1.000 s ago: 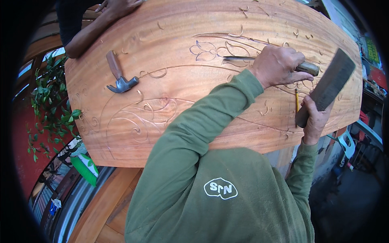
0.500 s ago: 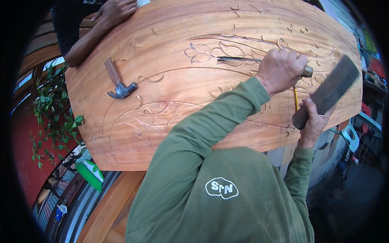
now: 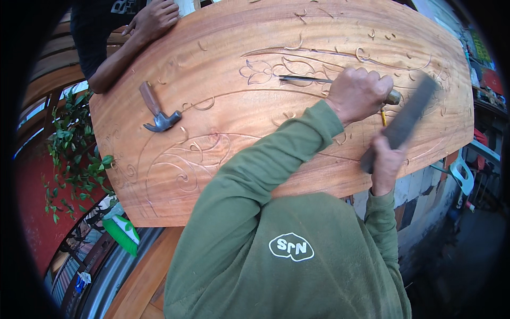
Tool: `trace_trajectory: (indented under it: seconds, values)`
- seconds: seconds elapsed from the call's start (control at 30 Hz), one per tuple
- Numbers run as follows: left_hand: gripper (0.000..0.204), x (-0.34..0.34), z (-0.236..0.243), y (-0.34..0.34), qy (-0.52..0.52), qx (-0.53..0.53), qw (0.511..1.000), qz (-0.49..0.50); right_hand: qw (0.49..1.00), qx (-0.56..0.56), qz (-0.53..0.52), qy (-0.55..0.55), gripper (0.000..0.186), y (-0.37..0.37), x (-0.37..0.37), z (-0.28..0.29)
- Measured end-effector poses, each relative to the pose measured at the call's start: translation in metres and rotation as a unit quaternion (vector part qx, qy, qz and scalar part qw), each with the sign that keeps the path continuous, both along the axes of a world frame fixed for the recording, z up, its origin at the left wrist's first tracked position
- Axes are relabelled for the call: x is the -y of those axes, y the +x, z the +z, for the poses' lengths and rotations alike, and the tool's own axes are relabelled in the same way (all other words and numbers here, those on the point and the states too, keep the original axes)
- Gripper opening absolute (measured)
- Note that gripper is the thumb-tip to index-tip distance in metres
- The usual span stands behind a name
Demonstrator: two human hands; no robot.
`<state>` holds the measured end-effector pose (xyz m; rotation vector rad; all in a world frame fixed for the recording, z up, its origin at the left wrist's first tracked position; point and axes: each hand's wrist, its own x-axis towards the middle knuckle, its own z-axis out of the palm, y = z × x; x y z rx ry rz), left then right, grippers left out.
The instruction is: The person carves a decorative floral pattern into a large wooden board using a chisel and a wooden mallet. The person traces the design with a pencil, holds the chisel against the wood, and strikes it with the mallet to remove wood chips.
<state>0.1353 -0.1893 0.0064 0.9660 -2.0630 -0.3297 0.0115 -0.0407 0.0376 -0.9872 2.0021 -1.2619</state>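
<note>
My left hand [image 3: 358, 95] is closed around a carving chisel. The chisel's dark metal blade [image 3: 305, 79] points left, its tip beside a flower outline cut in the wooden panel [image 3: 255, 154]. The butt of its handle [image 3: 393, 97] sticks out to the right of my fist. My right hand [image 3: 387, 164] grips the lower end of a dark, bar-shaped wooden block [image 3: 408, 117], blurred by motion. The block slants up to the right, close to the chisel's butt; I cannot tell whether they touch. Beneath, a yellow pencil [image 3: 383, 116] shows in part.
A claw hammer [image 3: 159, 111] lies on the panel's left part. Curled wood shavings [image 3: 363, 53] are scattered about. Another person's arm [image 3: 130, 52] rests on the far left edge. A leafy plant [image 3: 79, 149] and a green brush [image 3: 122, 234] are beyond the left side.
The wooden block in my right hand has swung left, nearer the chisel's butt. My left hand and the chisel appear slightly farther left in the picture.
</note>
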Motion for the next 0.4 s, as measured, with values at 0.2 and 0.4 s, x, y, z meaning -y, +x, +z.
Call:
trace_trajectory:
  seconds: [0.2,0.4]
  values:
    - [0.029,-0.003,0.002,0.007,-0.004,-0.016,1.0,-0.012,0.995,0.09,-0.029,-0.037,0.076,-0.013,-0.004,0.023]
    - [0.03,-0.007,0.004,0.019,0.029,-0.004,0.996,-0.09,0.997,-0.022,0.068,0.015,0.097,0.027,-0.028,-0.005]
